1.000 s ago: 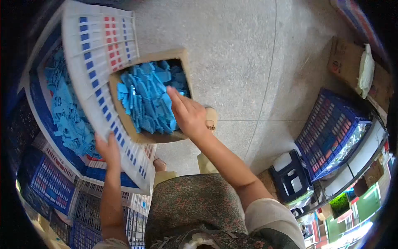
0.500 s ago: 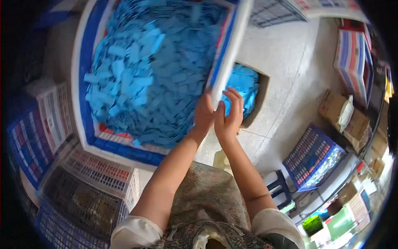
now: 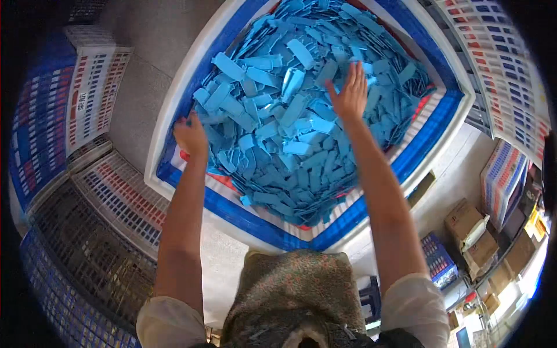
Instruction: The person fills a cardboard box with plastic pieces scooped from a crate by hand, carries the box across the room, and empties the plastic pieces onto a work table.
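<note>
Many flat blue pieces (image 3: 293, 107) fill a large white-rimmed crate (image 3: 226, 223) with blue and red inner walls. At the crate's left side, my left hand (image 3: 191, 137) is over the edge of the pile, its fingers curled; whether anything is between them is too small to tell. My right hand (image 3: 349, 93) is spread above the right part of the pile, thumb apart from the fingers, holding nothing.
Stacked plastic baskets (image 3: 122, 194) stand at the left, and a white basket (image 3: 505, 69) is at the upper right. Cardboard boxes (image 3: 471, 235) and a blue basket (image 3: 438, 261) are at the lower right. A striped container (image 3: 503, 180) stands behind them.
The view has turned left, so the crate is now central and the cardboard box of blue pieces is mostly hidden. My hands have left the crate's rim and moved apart over the pile.
</note>
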The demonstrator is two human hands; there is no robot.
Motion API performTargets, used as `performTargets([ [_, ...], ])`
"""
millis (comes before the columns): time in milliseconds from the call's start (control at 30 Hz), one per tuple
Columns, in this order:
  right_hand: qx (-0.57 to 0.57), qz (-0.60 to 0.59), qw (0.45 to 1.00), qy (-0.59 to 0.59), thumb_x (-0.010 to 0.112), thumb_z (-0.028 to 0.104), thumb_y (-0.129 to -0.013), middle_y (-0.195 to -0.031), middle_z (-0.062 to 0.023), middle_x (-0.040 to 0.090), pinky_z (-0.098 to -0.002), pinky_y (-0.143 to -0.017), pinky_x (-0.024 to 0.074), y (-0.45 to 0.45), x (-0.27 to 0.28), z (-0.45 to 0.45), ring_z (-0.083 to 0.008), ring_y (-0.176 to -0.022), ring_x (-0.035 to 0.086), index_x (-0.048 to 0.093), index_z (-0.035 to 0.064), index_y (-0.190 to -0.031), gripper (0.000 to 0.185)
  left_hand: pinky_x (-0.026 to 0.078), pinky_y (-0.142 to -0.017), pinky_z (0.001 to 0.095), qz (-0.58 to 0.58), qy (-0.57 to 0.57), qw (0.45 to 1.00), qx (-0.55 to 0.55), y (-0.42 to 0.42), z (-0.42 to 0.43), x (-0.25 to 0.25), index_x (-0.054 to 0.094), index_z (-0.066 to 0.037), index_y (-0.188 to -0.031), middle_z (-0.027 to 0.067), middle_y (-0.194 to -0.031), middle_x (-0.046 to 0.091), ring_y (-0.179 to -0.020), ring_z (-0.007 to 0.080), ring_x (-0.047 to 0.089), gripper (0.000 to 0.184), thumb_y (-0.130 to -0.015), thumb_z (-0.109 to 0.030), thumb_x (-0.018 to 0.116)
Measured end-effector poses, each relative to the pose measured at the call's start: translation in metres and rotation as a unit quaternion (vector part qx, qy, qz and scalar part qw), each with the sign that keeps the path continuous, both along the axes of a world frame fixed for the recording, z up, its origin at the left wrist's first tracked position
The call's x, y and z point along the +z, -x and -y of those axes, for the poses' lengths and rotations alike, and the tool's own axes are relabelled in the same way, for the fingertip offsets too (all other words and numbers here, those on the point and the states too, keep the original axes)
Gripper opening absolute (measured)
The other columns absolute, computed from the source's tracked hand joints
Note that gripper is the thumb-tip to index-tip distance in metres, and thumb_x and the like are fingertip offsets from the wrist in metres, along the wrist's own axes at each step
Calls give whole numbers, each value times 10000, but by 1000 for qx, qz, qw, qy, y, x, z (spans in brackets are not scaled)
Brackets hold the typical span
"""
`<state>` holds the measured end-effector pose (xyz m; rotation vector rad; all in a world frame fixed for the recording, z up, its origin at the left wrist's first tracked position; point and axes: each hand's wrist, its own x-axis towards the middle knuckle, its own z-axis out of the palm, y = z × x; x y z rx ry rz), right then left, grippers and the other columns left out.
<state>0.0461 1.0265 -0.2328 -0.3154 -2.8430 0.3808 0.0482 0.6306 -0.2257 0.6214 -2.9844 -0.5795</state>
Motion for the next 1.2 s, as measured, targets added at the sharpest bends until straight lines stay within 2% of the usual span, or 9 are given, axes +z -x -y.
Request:
performTargets([
  [67, -58, 67, 994, -63, 521, 610, -785, -1388, -215, 336, -434, -1063, 230, 42, -7, -15, -368, -1279, 318, 315, 13, -1356, 851, 429, -842, 480, 184, 100, 975, -81, 0, 9, -43, 411, 77, -1261, 273, -1129, 534, -1010, 422, 539, 571, -875, -331, 517],
  [333, 57, 300, 945, 116, 461, 831, -617, -1409, -154, 335, -543, -1024, 261, 121, -33, -14, -355, -1295, 314, 281, 246, -1408, 1000, 280, -1030, 399, -3, -193, 976, 105, 13, -46, -19, 390, 54, -1300, 255, -1328, 398, -1233, 361, 383, 852, -788, -613, 530],
  [600, 109, 347, 900, 241, 607, 640, -630, -1361, -179, 401, -432, -1019, 332, 104, -27, 44, -364, -1236, 395, 101, 262, -1445, 1031, 289, -1031, 388, 120, -224, 951, 178, 40, -84, -25, 312, 65, -1336, 227, -1359, 368, -1250, 323, 363, 984, -696, -602, 649],
  [667, 53, 372, 879, 294, 613, 584, -653, -1308, -184, 464, -421, -987, 364, 124, -24, 45, -361, -1189, 452, 145, 261, -1440, 971, 315, -1014, 359, 81, -513, 831, 201, 60, -67, -42, 324, 51, -1336, 193, -1340, 407, -1212, 293, 416, 988, -667, -570, 703],
  [833, 93, 347, 783, 507, 609, 560, -706, -1280, -156, 501, -397, -965, 377, 97, -49, 63, -317, -1172, 479, 293, 152, -1398, 863, 340, -998, 342, 69, -531, 825, 179, 58, -89, 21, 388, 12, -1318, 133, -1330, 435, -1185, 268, 448, 850, -720, -513, 689],
  [900, 120, 319, 751, 566, 613, 528, -731, -1283, -141, 502, -389, -969, 370, 70, -32, 82, -302, -1174, 476, 307, 120, -1388, 832, 343, -994, 358, 137, -656, 718, 191, 62, -87, 42, 391, -3, -1323, 122, -1339, 427, -1201, 255, 433, 812, -742, -493, 677],
  [1067, -6, 322, 692, 646, 621, 288, -789, -1286, -102, 488, -346, -975, 351, 59, 20, 140, -235, -1153, 464, 337, 69, -1358, 673, 338, -999, 364, 191, -573, 782, 155, 89, -99, 35, 374, -5, -1342, 145, -1344, 419, -1226, 262, 412, 854, -725, -515, 672],
  [1133, -128, 279, 557, 772, 612, 272, -811, -1252, -74, 507, -378, -936, 402, 67, 25, 142, -247, -1096, 513, 365, 84, -1328, 603, 338, -999, 353, 201, -487, 839, 138, 89, -95, 8, 373, 12, -1336, 162, -1345, 417, -1233, 268, 406, 907, -686, -534, 692],
  [1200, -23, 196, 568, 799, 602, 316, -819, -1241, -69, 517, -395, -917, 421, 52, -11, 146, -241, -1087, 517, 372, 92, -1322, 597, 334, -999, 346, 179, -444, 872, 101, 76, -109, 28, 373, 31, -1327, 191, -1343, 412, -1236, 278, 403, 941, -663, -552, 698],
])
